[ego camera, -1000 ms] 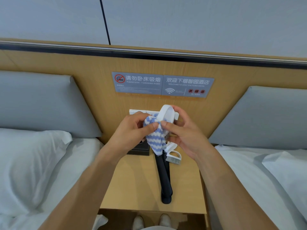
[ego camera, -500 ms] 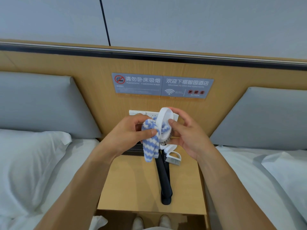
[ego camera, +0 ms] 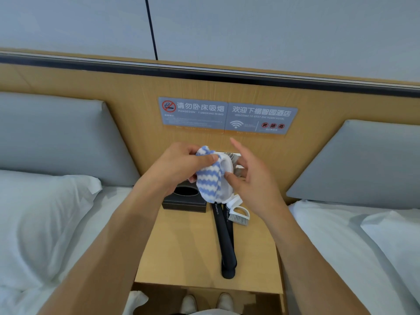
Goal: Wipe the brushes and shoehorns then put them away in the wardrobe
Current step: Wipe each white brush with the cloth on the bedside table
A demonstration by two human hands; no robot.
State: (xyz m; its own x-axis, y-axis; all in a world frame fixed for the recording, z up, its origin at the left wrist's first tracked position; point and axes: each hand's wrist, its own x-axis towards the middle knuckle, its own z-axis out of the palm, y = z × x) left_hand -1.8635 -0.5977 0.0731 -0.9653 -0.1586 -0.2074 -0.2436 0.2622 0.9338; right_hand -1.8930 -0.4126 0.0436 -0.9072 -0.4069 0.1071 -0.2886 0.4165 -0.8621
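1. Wiping is in progress: the left hand pinches the blue-and-white striped cloth between thumb and fingers and presses it on the white brush, held in the air above the table
2. The right hand steadies the brush; its thumb touches the lower edge, the upper fingers are extended. Whether this grip is closed on the brush cannot be determined
3. Handling judgement: the white brush looks light, rigid and smooth, therefore liable to slip under the cloth. Take hold at the looped handle, not at the bristles
4. The cloth is soft and limp; keep it bunched in the fingers
5. Remaining items lie on the table below the hands: two black shoehorns, overlapping, and a second white brush just beside them. The shoehorns look long, stiff and light; grasp at mid-shaft
6. Obstructions: a black tissue box stands at the table's rear, near the shoehorn tips. Beds flank both sides. The wardrobe is not in view
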